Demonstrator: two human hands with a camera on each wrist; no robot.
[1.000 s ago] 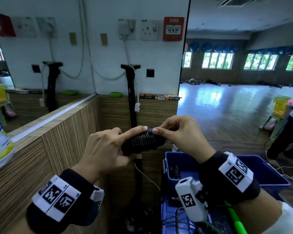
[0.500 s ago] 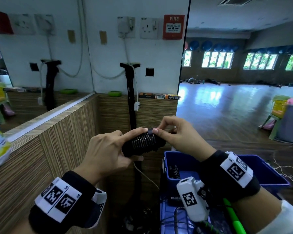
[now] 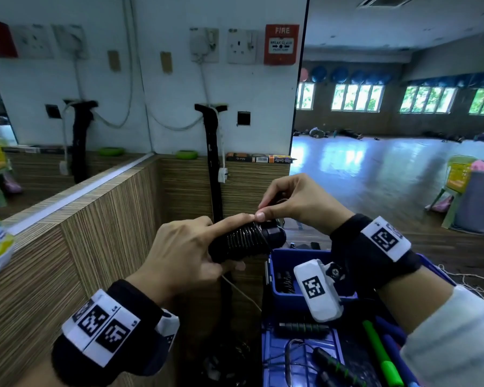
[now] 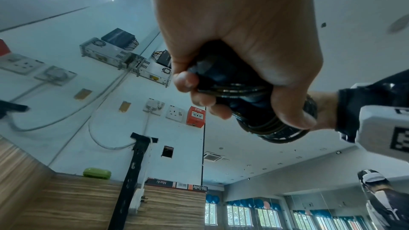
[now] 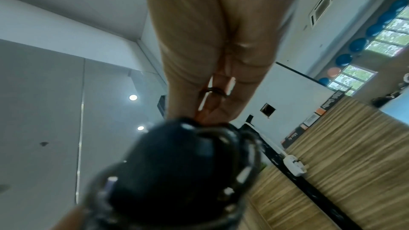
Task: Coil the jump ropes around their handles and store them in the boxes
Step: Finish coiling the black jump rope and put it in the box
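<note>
My left hand [image 3: 190, 252] grips a pair of black jump-rope handles [image 3: 246, 241] with thin wire rope wound round them, held level above a blue box [image 3: 291, 298]. Its index finger lies straight along the top of the coil. In the left wrist view the fingers and thumb wrap the coiled handles [image 4: 256, 104]. My right hand [image 3: 299, 202] is at the handles' right end and pinches a loop of the rope [image 5: 215, 93] between thumb and fingertips. The end cap of the handles [image 5: 168, 169] fills the right wrist view, blurred.
The blue box holds another coiled rope [image 3: 284, 280]. A nearer blue box [image 3: 268, 356] holds black-and-green handles [image 3: 305, 328] and a green handle [image 3: 380, 356]. A wood-panelled ledge [image 3: 101, 219] runs along the left, with a black upright post [image 3: 213, 169] behind the hands.
My right hand has lifted slightly and its fingers now pinch the rope at the handles' right end. The left hand keeps its grip; the bundle has barely moved.
</note>
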